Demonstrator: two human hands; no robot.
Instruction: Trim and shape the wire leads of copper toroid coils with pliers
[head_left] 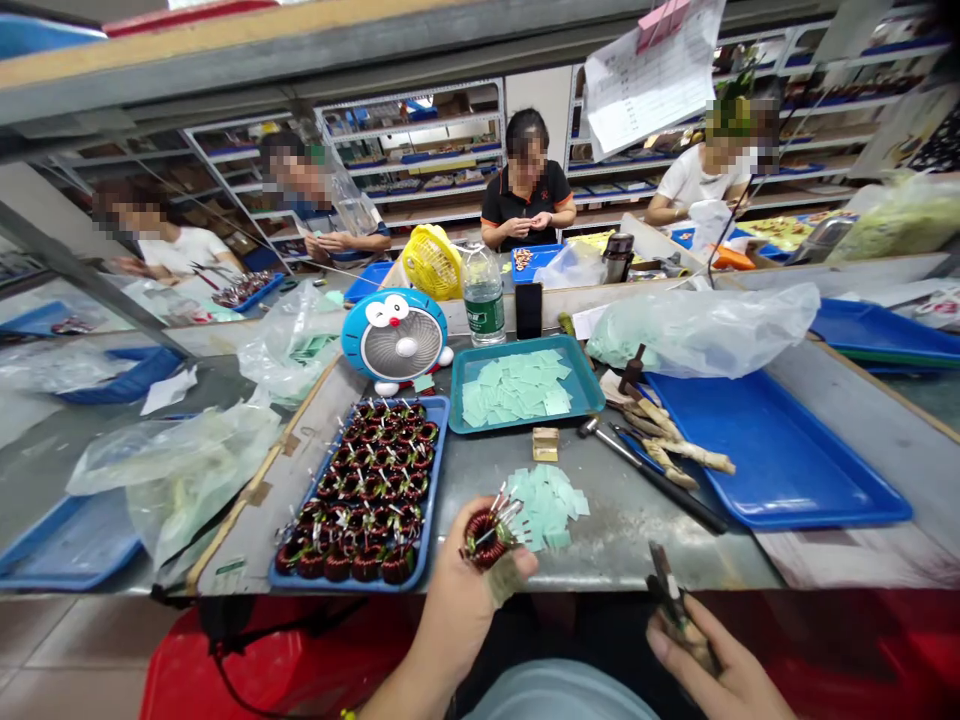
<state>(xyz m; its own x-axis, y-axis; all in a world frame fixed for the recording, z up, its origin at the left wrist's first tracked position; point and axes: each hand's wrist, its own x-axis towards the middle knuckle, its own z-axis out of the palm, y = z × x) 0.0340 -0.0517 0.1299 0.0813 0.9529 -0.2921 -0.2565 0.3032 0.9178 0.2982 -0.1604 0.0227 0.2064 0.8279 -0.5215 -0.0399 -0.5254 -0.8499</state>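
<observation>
At far left, a crumpled translucent plastic bag (195,470) partly covers a shallow blue plastic tray (64,545). Next, a blue rectangular plastic tray (341,584) bears rows of dark red wire-wound rings, with a round blue-and-white cartoon-faced fan (405,345) behind it. The left hand (469,580) is closed around a dark red wire-wound ring coil (484,545), held over the near edge of the grey metal table (615,550); its upright leads partly hide a loose heap of pale green paper slips (551,505). Beyond sits a teal plastic tray (592,398) of similar slips. A black-handled hammer (675,488) and tan-wrapped tools (694,455) lie between the heap and a large blue plastic tray (810,450). The right hand (716,650), well apart from the left, grips a dark narrow-tipped tool (666,585).
</observation>
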